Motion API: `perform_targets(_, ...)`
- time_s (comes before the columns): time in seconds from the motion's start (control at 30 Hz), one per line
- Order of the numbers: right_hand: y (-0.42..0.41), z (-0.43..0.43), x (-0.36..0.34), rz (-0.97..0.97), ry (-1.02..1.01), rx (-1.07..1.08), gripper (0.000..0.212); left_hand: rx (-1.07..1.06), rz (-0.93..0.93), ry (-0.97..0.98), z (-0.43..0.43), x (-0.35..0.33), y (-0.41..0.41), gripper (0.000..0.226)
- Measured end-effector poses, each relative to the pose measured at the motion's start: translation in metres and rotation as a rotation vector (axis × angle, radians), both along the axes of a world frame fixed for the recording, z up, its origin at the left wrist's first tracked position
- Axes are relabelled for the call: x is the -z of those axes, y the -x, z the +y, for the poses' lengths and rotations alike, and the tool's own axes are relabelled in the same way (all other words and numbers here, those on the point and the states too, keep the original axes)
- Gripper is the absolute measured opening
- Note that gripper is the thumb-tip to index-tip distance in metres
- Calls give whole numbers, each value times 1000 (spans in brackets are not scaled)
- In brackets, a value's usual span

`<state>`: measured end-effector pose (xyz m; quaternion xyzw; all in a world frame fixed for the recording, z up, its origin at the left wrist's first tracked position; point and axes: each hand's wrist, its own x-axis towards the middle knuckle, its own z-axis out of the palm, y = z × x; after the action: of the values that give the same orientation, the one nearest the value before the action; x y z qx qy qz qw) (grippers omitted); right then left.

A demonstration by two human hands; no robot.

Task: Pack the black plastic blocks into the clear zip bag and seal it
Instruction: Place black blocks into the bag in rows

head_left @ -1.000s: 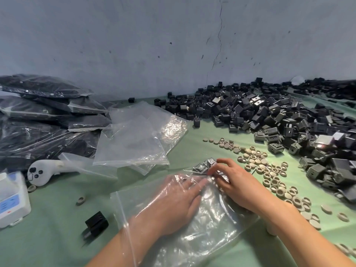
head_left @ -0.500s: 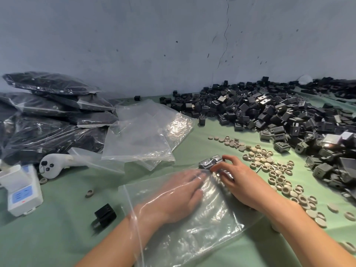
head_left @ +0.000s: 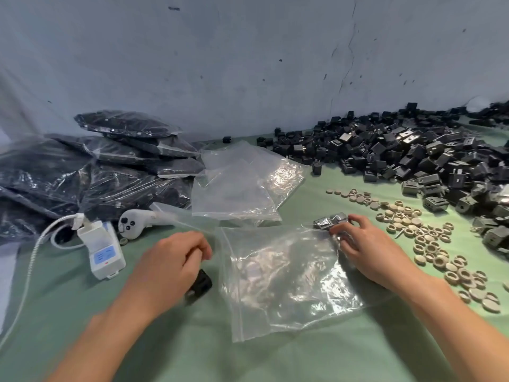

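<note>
fingers of right hand pinch the clear zip bag

the right hand grips the far right corner of the bag, where black plastic blocks sit inside. the bag lies flat on the green table. the left hand curls loosely over a loose block just left of the bag; touching or not, i cannot tell. beige rings lie near.

Small packing workshop: a heap of loose black plastic blocks spreads across a green-covered table set against a bare, cracked wall. At the left, filled bags of dark parts stack up beside empty clear bags, with beige rings scattered nearby
</note>
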<state>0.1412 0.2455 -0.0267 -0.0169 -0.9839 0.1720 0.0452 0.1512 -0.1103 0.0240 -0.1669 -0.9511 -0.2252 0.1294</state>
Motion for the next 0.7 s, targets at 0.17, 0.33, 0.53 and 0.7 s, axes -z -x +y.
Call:
perform_targets(0.17,-3,-3,-2,-1,-69,21,36,42,-293,299,-23,32,-11,39)
perform_targets(0.33,-2,-9,-5,60,-73,27,37,75,-226,106,-10,34,-3,42)
perform_targets(0.53,1,-24,-9,128,-76,-72,38,150,-386,-175,48,40,3,56)
perform_targets(0.7,-7,-57,-6,206,-24,-274,48,267,-482,-279,76,46,23,54)
